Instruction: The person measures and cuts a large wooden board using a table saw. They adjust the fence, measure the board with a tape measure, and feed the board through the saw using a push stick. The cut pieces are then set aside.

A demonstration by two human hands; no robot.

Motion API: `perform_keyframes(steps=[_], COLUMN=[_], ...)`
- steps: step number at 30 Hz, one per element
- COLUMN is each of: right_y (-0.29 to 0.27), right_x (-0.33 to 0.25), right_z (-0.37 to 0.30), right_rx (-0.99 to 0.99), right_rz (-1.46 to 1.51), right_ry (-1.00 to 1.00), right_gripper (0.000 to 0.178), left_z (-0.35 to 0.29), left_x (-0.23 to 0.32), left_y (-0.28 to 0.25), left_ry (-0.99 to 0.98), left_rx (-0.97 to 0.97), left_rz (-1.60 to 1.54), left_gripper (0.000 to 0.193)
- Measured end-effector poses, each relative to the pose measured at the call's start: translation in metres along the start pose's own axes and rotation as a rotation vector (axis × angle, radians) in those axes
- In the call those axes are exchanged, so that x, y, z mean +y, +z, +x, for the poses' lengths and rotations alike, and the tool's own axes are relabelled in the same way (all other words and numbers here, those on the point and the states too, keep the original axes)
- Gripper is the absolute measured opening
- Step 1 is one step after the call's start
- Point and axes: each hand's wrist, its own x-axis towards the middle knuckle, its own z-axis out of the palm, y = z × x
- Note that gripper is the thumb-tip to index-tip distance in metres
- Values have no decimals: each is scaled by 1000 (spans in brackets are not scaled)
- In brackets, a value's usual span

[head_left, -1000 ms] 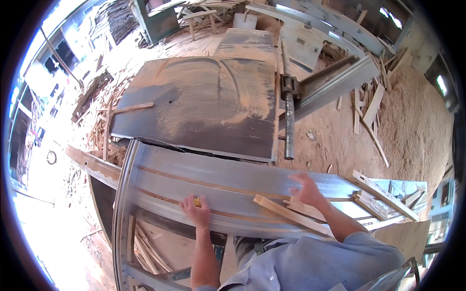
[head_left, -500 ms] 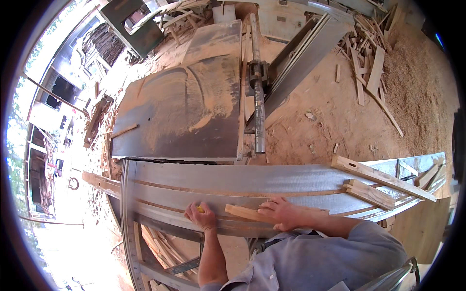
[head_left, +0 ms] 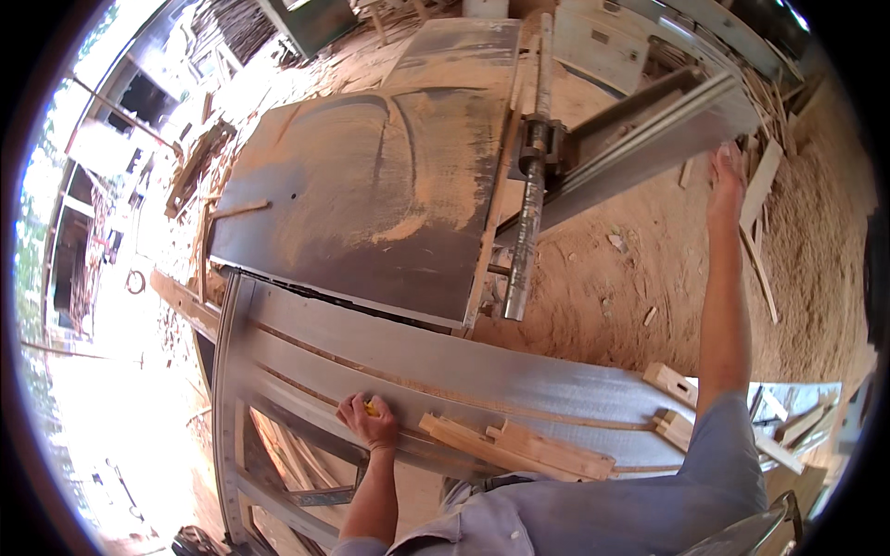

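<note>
My left hand (head_left: 369, 423) is closed around a small yellow object (head_left: 372, 408), mostly hidden by the fingers, and rests on the long metal sliding table (head_left: 445, 366). Just right of it lie a pale wood strip (head_left: 459, 438) and a short notched wood block (head_left: 552, 449), close together on the near side of the metal. My right arm reaches far out to the right. At its end my right hand (head_left: 728, 174) has its fingers stretched out, at or very near the outer end of a slanted metal rail (head_left: 640, 148); contact is hard to make out.
A sawdust-covered machine table (head_left: 371, 185) fills the middle, with a round steel bar (head_left: 528, 232) along its right side. More wood pieces (head_left: 667, 382) lie on the sliding table's right end. Scrap wood (head_left: 762, 185) and a sawdust heap (head_left: 825, 222) lie at far right.
My right hand has left the pale wood strip and swung up and right to the slanted rail. A second wood block now shows beside the strip. My left hand still grips the yellow object.
</note>
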Motion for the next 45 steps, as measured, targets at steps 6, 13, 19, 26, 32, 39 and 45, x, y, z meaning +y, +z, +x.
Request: perform_keyframes(steps=[6, 13, 19, 26, 32, 39, 45], right_y=[16, 38, 53, 68, 103, 228, 317], right_x=[33, 33, 23, 2, -14, -59, -73], right_z=[30, 40, 33, 25, 30, -7, -57], right_rx=[-19, 72, -5, -5, -67, -161, -233], right_rz=[233, 106, 108, 25, -105, -554, -883], right_ry=[209, 188, 184, 176, 96, -198, -333], right_gripper=[61, 59, 62, 57, 56, 67, 79], left_z=[0, 11, 9, 7, -2, -5, -11], left_x=[-3, 7, 0, 1, 8, 18, 23], left_y=[-6, -13, -13, -11, -9, -12, -16], left_ry=[-49, -82, -61, -82, -108, -116, -123], left_rx=[-47, -81, -87, -98, -117, -105, -83], left_rz=[-26, -66, -58, -60, -80, -108, -139], left_gripper=[26, 32, 36, 36, 34, 34, 33])
